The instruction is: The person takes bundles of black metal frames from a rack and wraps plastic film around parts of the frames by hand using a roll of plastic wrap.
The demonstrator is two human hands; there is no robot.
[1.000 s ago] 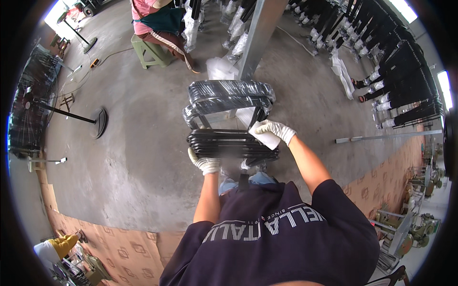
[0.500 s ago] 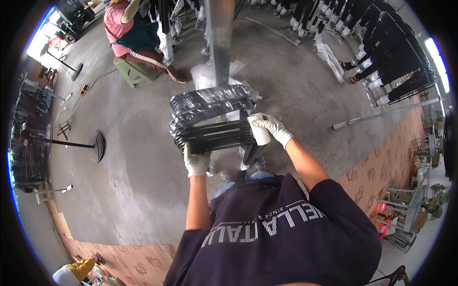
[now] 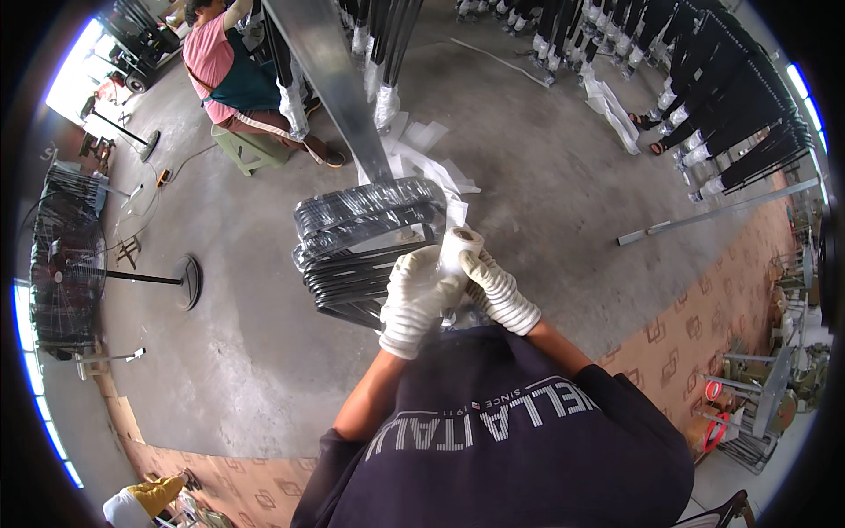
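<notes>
In front of me stands a bundle of black metal tube frames [image 3: 352, 286], its upper bars wound with clear plastic film [image 3: 365, 209]. Just right of the bundle, close to my body, a white roll of stretch film [image 3: 459, 249] is held upright, its core hole showing on top. My right hand [image 3: 500, 292], in a white knitted glove, grips the roll from the right. From the left, my gloved left hand [image 3: 414, 297] closes against the same roll, its fingertips partly hidden.
A grey metal post [image 3: 330, 84] rises beyond the bundle. White film scraps [image 3: 431, 163] lie behind it. A person [image 3: 224, 75] sits on a green stool [image 3: 246, 150] at the far left. Black frames [image 3: 731, 97] stand far right; a floor fan base [image 3: 187, 282] is at left.
My left hand has left the bundle's near left corner and come right to the roll. The roll and my right hand have moved a little left and nearer to me.
</notes>
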